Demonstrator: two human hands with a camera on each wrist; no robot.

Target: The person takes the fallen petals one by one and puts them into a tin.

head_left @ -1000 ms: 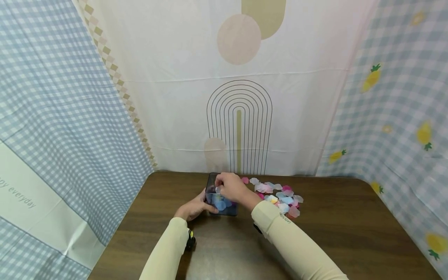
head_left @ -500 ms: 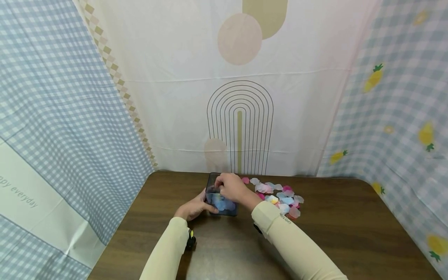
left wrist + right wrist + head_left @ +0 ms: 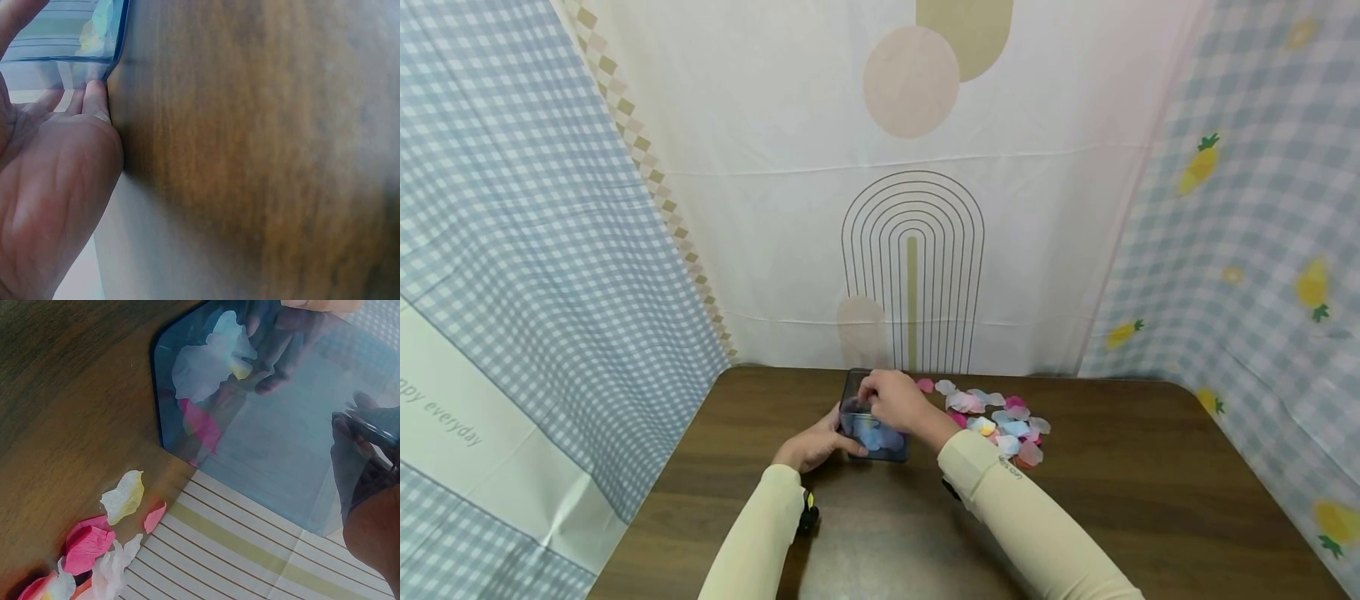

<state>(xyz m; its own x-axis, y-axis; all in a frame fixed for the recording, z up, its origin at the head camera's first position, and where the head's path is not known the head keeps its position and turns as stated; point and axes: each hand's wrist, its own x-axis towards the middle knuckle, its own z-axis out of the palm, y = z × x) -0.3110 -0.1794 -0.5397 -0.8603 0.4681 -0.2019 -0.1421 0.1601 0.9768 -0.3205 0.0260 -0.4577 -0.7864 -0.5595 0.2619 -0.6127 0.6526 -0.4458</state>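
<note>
A clear bluish plastic box (image 3: 856, 382) stands on the table, with pale blue petals (image 3: 868, 435) seen through its front wall. My left hand (image 3: 820, 442) grips the box's left side, its thumb along the front and its other fingers round the far side. Over the open top, my right hand (image 3: 895, 402) reaches down with bent fingers. In the right wrist view those fingers are dim behind the tinted wall (image 3: 275, 481), so whether they pinch anything is unclear. A magenta petal (image 3: 201, 425) shows there among the pale ones, through the wall.
Right of the box lies a loose pile of artificial petals (image 3: 1015, 429) in pink, white and pale blue. A printed cloth (image 3: 760, 250) hangs right behind the brown wooden table (image 3: 1120, 467); checked cloths hang at both sides.
A pale petal was visible at my right fingertips a second ago; it no longer shows there. Both hands and the box have stayed almost in place.
</note>
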